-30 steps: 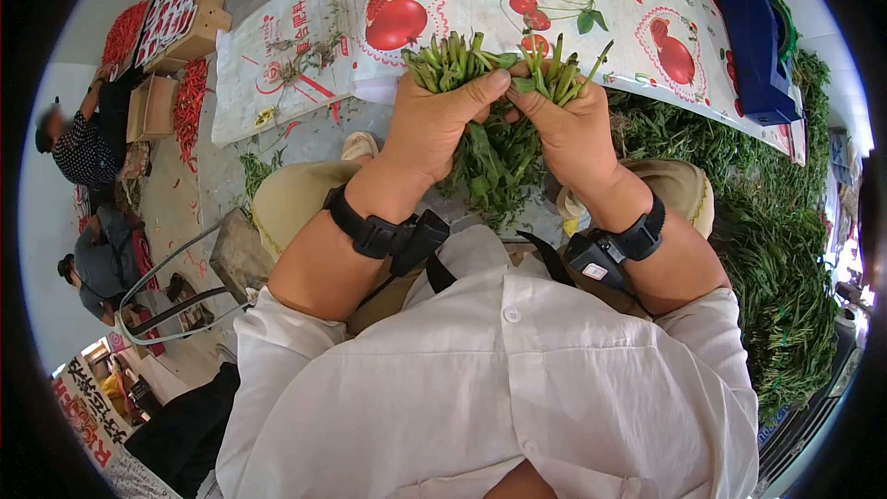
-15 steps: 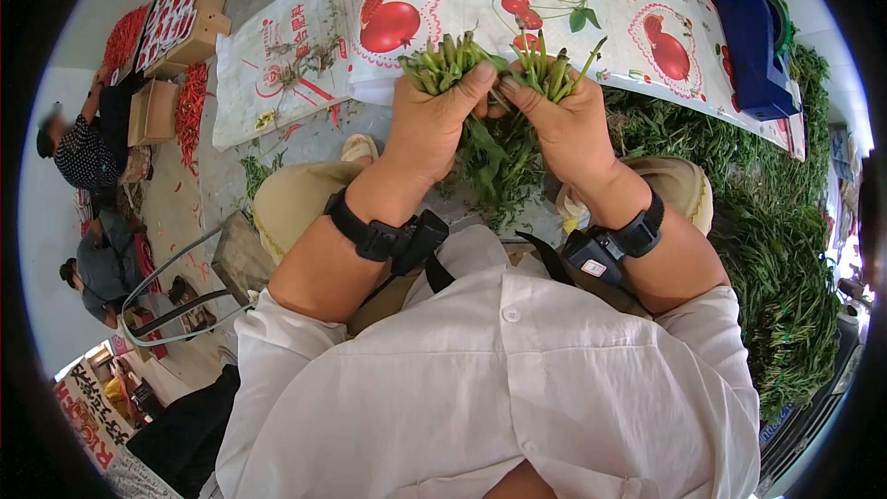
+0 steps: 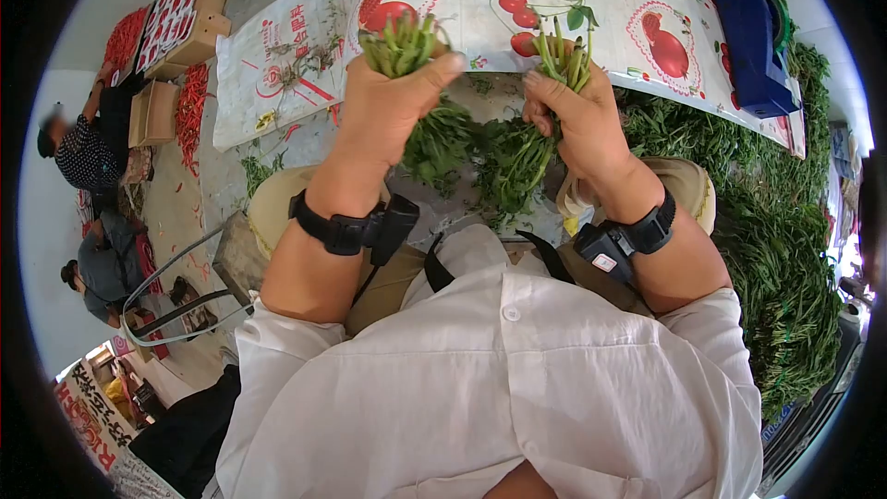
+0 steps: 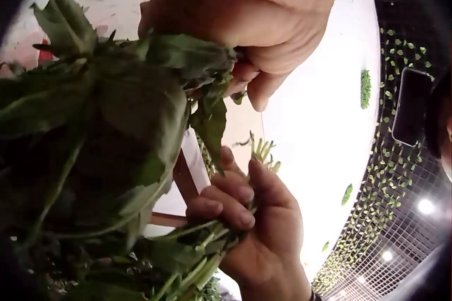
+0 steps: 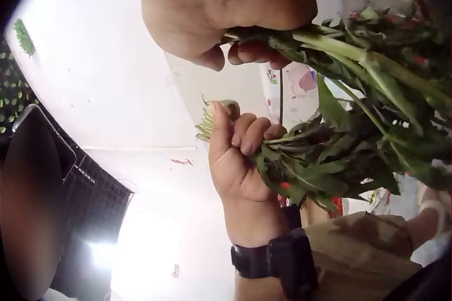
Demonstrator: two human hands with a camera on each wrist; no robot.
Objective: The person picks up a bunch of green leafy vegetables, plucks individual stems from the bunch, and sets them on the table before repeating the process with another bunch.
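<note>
My left hand (image 3: pixel 381 115) grips a thick bunch of leafy green stems (image 3: pixel 402 44) with the cut ends pointing up and the leaves hanging below the fist. A smaller bunch of the same greens (image 3: pixel 565 60) is held in my right hand (image 3: pixel 584 115), its leaves (image 3: pixel 513 166) trailing down toward the left. The two fists stand apart over the near edge of the flowered table cover. In the left wrist view, dark leaves (image 4: pixel 92 124) fill the left side, and the right hand's fingers curl round thin stems. The right wrist view shows pale stem ends (image 5: pixel 205 123) above the left fist.
A table with a fruit-print cover (image 3: pixel 591 0) lies ahead, a blue tape dispenser (image 3: pixel 753 42) at its right end. Large heaps of greens (image 3: pixel 771 259) pile up on the right. A white printed sack (image 3: pixel 277 65), red peppers (image 3: pixel 191 111), cardboard boxes (image 3: pixel 152 111) and two people are at left.
The hands, close together before, have moved apart. The left one has gone left with its bunch, the right one slightly right with its own; each still grips greens.
</note>
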